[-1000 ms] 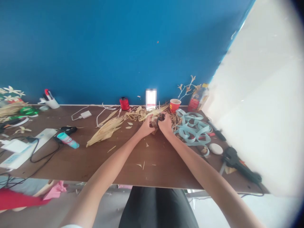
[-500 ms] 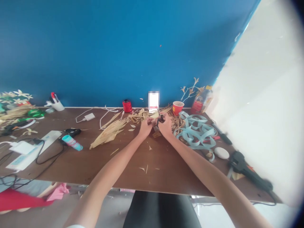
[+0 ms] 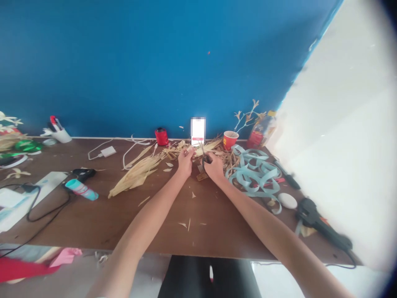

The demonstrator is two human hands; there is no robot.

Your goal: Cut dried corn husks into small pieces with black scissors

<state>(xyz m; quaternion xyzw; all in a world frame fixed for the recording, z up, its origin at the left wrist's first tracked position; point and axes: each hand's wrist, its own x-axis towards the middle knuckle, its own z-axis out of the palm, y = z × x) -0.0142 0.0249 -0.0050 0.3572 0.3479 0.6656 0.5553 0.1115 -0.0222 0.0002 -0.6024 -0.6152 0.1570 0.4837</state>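
Note:
My right hand is closed round the dark handles of a pair of scissors, whose blades point up and away from me. To its left, my left hand pinches a small pale piece of dried husk, partly covered by the fingers. The two hands are a little apart, over the far part of the brown table. Beyond them lie dried husk scraps, with a bright phone screen upright behind. A bundle of long husks lies left of my left hand.
At the right are a red paper cup, tangled light-blue ribbon, a white oval object and a black glue gun. Leftward stand a red jar, a blue tube, a power strip and a pen cup.
My hands have moved apart, and the scissors have come away from the piece in my left hand. A small white piece now shows over the dark trousers. The view has shifted slightly right.

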